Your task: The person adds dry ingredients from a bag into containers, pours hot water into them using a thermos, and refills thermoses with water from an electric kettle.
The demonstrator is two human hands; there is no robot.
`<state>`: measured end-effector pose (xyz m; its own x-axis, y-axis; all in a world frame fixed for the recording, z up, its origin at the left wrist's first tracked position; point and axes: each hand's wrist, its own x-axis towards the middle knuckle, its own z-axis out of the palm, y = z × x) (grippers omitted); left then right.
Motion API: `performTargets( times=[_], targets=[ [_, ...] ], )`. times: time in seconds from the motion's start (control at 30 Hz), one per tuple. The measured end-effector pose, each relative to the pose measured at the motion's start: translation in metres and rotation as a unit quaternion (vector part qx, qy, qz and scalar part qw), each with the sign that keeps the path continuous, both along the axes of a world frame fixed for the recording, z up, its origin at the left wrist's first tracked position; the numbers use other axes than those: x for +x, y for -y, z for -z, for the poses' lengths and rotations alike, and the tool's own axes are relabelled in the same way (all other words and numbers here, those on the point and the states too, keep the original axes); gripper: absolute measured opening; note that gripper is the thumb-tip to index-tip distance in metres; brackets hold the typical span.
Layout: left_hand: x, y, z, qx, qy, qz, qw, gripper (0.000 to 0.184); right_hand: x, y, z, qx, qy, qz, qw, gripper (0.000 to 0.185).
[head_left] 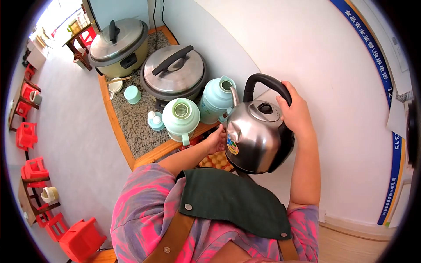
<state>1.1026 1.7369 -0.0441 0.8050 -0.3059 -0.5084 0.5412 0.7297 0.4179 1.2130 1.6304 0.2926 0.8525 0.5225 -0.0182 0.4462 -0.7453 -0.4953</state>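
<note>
My right hand is wrapped round the black handle of a steel electric kettle, which is raised in front of me. The kettle's spout is close to the mouth of a mint-green thermos flask; I cannot see any water flowing. My left hand is low beside the kettle, thumb and fingers apart. Some fingertips are hidden by the kettle, so touching cannot be made out. A second thermos flask stands uncapped to the left, its handle facing me.
Two large rice cookers stand on the speckled counter. Near them are a mint cup-like lid, a small blue item with white tops, and a white spoon. Round yellowish things lie below. Red stools line the left.
</note>
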Motion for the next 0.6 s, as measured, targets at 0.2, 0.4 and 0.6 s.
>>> performTargets(
  times=[0.2, 0.4, 0.6],
  targets=[
    [0.005, 0.001, -0.004, 0.033, -0.042, -0.015, 0.998, 0.069, 0.005, 0.018, 0.017, 0.040, 0.035, -0.002, 0.999, 0.042],
    [0.007, -0.009, 0.004, 0.081, -0.068, -0.029, 0.994, 0.073, 0.006, 0.058, 0.056, 0.122, 0.013, 0.073, 0.990, 0.036],
    [0.001, -0.018, -0.003, 0.125, -0.020, -0.015, 0.992, 0.081, -0.003, 0.101, 0.090, 0.260, 0.028, 0.096, 0.960, 0.034]
  ],
)
